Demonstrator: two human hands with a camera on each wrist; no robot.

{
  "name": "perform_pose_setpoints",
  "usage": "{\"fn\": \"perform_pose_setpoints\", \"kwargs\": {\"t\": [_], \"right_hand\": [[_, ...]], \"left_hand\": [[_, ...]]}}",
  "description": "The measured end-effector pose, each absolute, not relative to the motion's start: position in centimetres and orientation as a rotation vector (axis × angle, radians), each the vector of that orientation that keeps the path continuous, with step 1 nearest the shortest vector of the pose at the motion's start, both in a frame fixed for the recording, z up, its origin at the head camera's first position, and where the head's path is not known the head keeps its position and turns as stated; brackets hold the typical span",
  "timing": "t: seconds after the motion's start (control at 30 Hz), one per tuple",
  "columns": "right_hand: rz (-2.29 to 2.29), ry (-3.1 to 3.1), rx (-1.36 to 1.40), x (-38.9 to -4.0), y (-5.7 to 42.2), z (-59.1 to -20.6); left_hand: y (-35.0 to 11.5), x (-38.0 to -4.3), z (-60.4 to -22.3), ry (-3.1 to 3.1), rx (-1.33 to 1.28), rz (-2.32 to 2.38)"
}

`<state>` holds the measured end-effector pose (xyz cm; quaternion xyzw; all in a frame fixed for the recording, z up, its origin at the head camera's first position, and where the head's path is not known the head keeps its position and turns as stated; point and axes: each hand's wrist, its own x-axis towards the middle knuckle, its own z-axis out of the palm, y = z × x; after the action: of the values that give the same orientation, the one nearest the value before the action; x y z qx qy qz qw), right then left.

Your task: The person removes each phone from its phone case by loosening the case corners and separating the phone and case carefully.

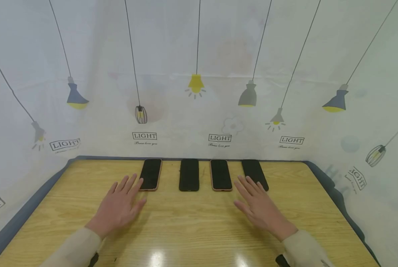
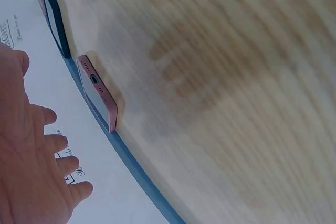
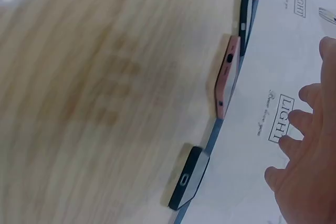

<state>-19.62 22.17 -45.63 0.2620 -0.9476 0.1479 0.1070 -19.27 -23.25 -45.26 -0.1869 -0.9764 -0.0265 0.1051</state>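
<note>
Spread and holding nothing, the left-hand grip (image 1: 117, 205) is hovering over the tabletop (image 1: 185, 230), a pink-edged phone (image 1: 152, 172) lying lengthwise up-frame to its upper right; the right-hand grip (image 1: 262, 209), likewise spread, is hovering nearest a left-leaning black phone (image 1: 253, 167), right of center.

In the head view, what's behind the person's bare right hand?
Most of the far-right black rectangular phone and the yellowish wooden tabletop show around the bare right hand. The hand hides some of the phone's lower-left side and some tabletop from view.
</note>
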Motion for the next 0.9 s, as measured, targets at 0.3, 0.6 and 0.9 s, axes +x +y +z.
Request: {"fn": "perform_pose_setpoints", "kwargs": {"t": [0.3,0.6,0.9], "right_hand": [[0.604,-2.748,0.808,-19.7,20.3,-44.7],[0.733,-2.712,0.777,-19.7,18.8,-44.3],[0.837,-2.707,0.747,-19.6,17.6,-44.6]], "left_hand": [[-22.7,-20.6,-44.6,-2.944,-0.498,-0.139],[-22.4,-22.6,-45.0,-2.960,-0.406,-0.210],[-21.8,-23.6,-45.0,-3.009,-0.327,-0.262]]}}
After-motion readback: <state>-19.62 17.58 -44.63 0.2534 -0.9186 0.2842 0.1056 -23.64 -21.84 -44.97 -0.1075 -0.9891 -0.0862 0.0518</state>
